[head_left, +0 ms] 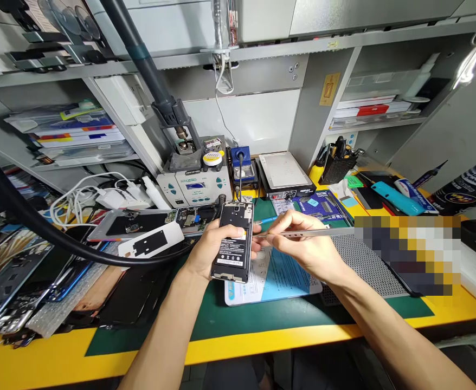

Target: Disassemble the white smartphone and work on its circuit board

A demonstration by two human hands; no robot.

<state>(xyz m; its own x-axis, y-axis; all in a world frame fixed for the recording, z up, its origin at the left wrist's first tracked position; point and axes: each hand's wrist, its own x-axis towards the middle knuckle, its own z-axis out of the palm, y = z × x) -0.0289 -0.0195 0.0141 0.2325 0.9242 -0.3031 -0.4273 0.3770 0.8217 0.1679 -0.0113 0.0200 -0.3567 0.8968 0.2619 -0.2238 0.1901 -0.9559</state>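
Note:
My left hand [205, 249] is wrapped round a phone [233, 260] with its back cover off. The black battery and its printed label face me, and my thumb lies across the upper part of the battery. To the right of the phone, my right hand [303, 241] pinches a thin, flat grey strip [339, 232] seen nearly edge-on. The strip's left end comes close to the phone's right side; whether it touches cannot be made out. Under both hands lies a blue and white printed mat [278, 295] on the green work mat [213, 319].
Phone parts and a white back cover [152, 241] lie at left, under a thick black hose [111, 254]. Behind stand a hot-air station [197, 189], a blue soldering stand [242, 168] and a grey flat-topped device [284, 170]. A perforated plate [360, 265] sits at right.

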